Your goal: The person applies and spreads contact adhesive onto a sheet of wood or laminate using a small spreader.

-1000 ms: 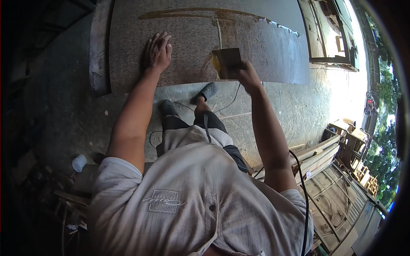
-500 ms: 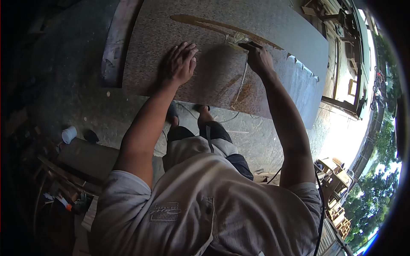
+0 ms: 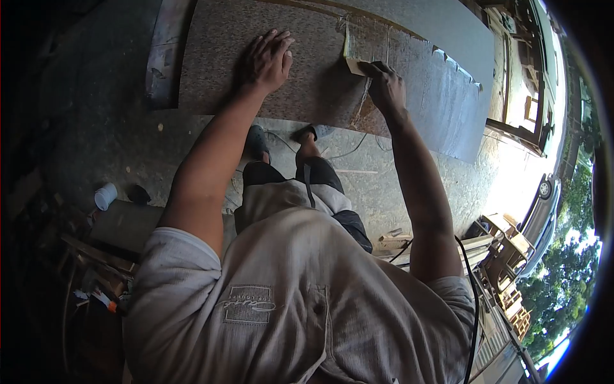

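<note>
A large sheet with a speckled grey-brown surface lies in front of me. My left hand rests flat on it, fingers stretched out. In my right hand is a flat, pale-edged spreader, its blade against the sheet. A wet, glossy brown coating, which looks like glue, surrounds the spreader and reaches toward the far side. Right of my right hand the coated surface looks pale and shiny. A thin ridge of the coating runs up from the blade.
Below the sheet is a concrete floor, with my feet near the sheet's front edge. A white bucket lies at the left. Wooden frames stand at the upper right, stacked wooden pieces at the lower right. A car is outside.
My right hand has drawn the spreader toward me across the sheet, leaving a smeared wet strip behind it. My left hand stays flat on the sheet. The whole view has shifted somewhat.
</note>
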The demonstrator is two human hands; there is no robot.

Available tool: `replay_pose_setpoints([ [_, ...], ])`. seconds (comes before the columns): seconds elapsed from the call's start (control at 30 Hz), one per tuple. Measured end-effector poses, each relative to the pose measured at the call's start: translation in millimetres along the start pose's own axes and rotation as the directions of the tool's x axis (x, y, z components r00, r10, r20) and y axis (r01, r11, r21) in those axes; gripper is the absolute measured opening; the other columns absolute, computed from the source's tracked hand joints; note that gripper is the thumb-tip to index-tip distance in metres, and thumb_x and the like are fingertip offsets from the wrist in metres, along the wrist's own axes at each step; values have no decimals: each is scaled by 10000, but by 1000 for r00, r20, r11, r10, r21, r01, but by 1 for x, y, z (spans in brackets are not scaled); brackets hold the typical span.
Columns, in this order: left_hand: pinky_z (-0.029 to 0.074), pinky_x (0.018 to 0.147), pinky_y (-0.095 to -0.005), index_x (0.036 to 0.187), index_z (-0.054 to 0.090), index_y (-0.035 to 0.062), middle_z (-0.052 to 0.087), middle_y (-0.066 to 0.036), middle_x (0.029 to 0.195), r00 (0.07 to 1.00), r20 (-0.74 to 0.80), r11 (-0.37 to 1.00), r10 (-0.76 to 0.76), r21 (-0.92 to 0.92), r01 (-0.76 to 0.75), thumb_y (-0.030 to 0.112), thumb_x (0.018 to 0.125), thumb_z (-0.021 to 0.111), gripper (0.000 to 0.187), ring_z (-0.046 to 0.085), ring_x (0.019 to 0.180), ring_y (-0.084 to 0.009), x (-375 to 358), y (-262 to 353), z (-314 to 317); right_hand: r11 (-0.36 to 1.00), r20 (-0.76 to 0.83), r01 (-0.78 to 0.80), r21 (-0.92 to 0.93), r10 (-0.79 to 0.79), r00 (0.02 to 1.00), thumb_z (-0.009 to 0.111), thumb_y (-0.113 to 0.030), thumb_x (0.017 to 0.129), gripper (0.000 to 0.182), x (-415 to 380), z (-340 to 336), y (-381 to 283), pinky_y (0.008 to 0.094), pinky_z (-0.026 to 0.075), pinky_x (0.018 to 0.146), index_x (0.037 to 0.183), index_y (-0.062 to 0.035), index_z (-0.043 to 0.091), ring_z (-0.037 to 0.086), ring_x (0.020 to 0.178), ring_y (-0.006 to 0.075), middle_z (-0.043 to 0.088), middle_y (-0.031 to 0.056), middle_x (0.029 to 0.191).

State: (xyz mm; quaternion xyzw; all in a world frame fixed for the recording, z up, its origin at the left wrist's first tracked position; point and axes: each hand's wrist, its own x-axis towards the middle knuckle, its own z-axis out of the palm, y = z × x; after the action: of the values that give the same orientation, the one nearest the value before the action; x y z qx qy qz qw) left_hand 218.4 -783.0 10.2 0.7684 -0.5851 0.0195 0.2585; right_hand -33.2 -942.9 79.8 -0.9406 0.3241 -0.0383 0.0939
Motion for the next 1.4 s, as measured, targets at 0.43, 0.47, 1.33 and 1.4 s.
replay_pose_setpoints([
  [0.43, 285, 1165, -454, 1334, 492, 167, 510, -43, 1435, 1000, -19, 1000, 1, -3, -1, 301, 1009, 391, 366, 418, 1371, -271, -1, -14, 25, 951, 354, -285, 120, 227, 907, 622, -170, 835, 258, -142, -5, -113, 441, 525, 817, 1074, -158, 719, 661, 969, 343, 692, 129, 1065],
  [0.47, 303, 1150, -456, 1334, 484, 151, 517, -74, 1418, 1000, 16, 994, 19, -105, -17, 282, 1008, 405, 360, 426, 1360, -292, -2, -21, 24, 943, 429, -312, 115, 236, 872, 637, -184, 816, 262, -145, -2, -115, 472, 533, 780, 1053, -112, 721, 672, 913, 372, 706, 167, 968],
  [1.33, 467, 984, -421, 1229, 543, 34, 607, -197, 1239, 982, -70, 806, -173, -583, 101, 176, 998, 430, 294, 582, 1164, -372, -9, -32, 4, 999, 127, -30, 24, 27, 992, 395, 67, 823, 570, 82, -58, 45, 415, 520, 918, 1229, -214, 679, 626, 1132, 326, 632, 107, 1286],
  [1.4, 465, 989, -423, 1229, 544, 36, 605, -197, 1244, 981, -51, 812, -188, -570, 126, 178, 999, 429, 294, 578, 1175, -373, -6, -29, 2, 999, 108, -31, -11, 32, 994, 401, 61, 827, 557, 98, -47, 77, 418, 511, 925, 1222, -213, 683, 626, 1129, 328, 636, 113, 1276],
])
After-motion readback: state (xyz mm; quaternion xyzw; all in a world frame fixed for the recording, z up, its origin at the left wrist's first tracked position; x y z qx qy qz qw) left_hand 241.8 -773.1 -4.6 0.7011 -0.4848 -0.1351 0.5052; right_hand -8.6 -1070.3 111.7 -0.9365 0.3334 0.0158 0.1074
